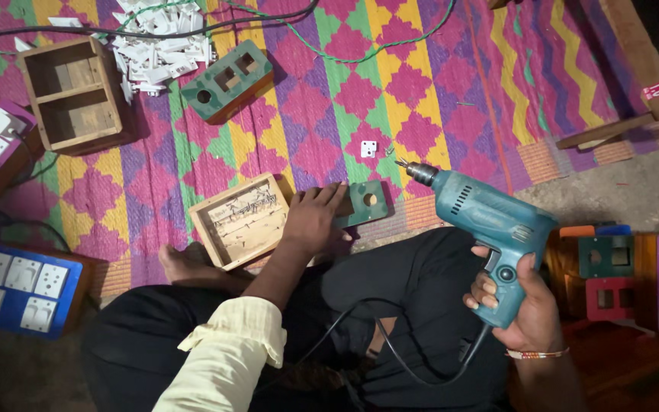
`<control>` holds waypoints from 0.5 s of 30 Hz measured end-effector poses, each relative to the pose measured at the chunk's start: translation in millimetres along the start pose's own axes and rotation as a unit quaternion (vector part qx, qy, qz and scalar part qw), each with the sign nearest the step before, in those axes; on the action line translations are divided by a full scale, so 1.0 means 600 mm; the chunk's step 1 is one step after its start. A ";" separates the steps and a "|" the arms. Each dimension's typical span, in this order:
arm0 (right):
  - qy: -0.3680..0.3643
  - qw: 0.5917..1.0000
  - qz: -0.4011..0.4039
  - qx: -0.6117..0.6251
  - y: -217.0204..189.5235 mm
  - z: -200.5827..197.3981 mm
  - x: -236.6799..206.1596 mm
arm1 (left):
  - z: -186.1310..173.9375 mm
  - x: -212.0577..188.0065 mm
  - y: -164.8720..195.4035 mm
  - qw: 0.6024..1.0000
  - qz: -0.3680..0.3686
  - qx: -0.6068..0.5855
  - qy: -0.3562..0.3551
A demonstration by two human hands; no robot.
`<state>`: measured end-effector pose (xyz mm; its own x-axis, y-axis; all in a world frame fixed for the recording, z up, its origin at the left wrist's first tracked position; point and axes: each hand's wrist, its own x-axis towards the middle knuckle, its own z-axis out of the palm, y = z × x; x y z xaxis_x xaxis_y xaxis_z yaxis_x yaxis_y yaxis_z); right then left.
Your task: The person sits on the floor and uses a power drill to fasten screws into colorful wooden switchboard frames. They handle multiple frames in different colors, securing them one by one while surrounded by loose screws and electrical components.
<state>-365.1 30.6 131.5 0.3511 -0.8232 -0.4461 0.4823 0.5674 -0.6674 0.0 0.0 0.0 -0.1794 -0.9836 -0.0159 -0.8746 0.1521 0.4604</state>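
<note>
Under the left hand (pixel 313 217) lay a green cut-out board (pixel 361 203) on the patterned mat (pixel 390 84), its round hole showing just past the fingertips; the palm and spread fingers pressed flat on its near end, gripping nothing. Off to the other side, the right hand (pixel 519 299) was clenched around the grip of a teal electric drill (pixel 482 221), held up off the mat with its bit pointing back toward the board but well clear of it — a black cord (pixel 390 351) trailed from the handle across the person's dark-clothed lap.

Just beside the left hand, on its outer side, sat a shallow wooden box (pixel 239 220), open side up. Beyond the fingertips lay a small white switch part (pixel 368 149). Farther out on that side stood a larger wooden frame (pixel 72 95), a green board box (pixel 227 81) and a heap of white plastic parts (pixel 158 46). A blue switch board (pixel 18 288) lay near the left elbow — beyond the right hand, coloured boards (pixel 627 275) were stacked.
</note>
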 end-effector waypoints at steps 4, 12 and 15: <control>-0.005 1.000 -0.005 -0.004 0.001 -0.020 0.007 | 0.016 0.009 0.007 1.000 -0.003 -0.011 -0.002; 0.001 1.000 -0.008 -0.007 0.001 -0.060 0.026 | 0.047 0.033 0.022 1.000 -0.014 -0.020 0.003; 0.005 1.000 -0.009 -0.009 0.004 -0.073 0.031 | 0.065 0.037 0.023 1.000 -0.018 -0.021 -0.002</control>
<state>-392.9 15.8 95.5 0.3349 -0.8338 -0.4388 0.4747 0.5516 -0.6859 -33.7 -16.3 -28.5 -0.1507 -0.9879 -0.0373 -0.8610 0.1126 0.4960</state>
